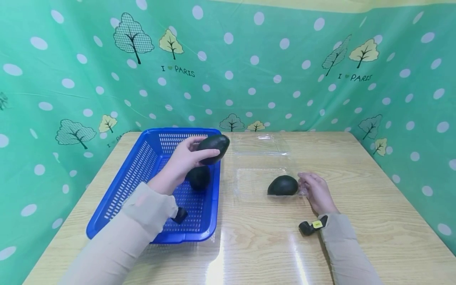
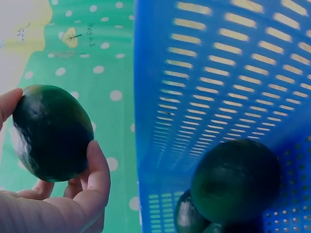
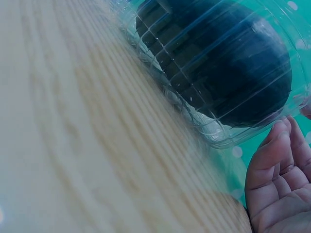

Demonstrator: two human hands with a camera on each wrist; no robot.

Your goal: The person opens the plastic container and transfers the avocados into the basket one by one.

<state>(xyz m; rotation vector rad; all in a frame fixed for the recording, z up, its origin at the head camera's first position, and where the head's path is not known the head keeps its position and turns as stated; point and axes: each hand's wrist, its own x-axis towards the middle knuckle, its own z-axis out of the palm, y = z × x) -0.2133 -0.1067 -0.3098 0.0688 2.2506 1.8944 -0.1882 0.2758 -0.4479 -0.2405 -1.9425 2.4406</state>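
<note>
My left hand [image 1: 179, 160] grips a dark green avocado [image 1: 217, 147] over the right rim of the blue basket [image 1: 215, 206]. In the left wrist view, thumb and fingers hold this avocado [image 2: 53, 131] from opposite sides. More avocados [image 2: 235, 179] lie inside the basket. On the table an open clear plastic clamshell box [image 1: 249, 184] has its lid folded back. One avocado [image 1: 284, 185] sits at the box's front right corner. My right hand [image 1: 315, 192] pinches the box's right edge there; the right wrist view shows its fingers [image 3: 272, 160] at the clear rim.
The wooden table [image 1: 263, 245] carries the basket at left and the box right of it. A green dotted curtain [image 1: 249, 79] hangs behind and along both sides. A black wrist camera [image 1: 306, 228] is strapped to the right wrist.
</note>
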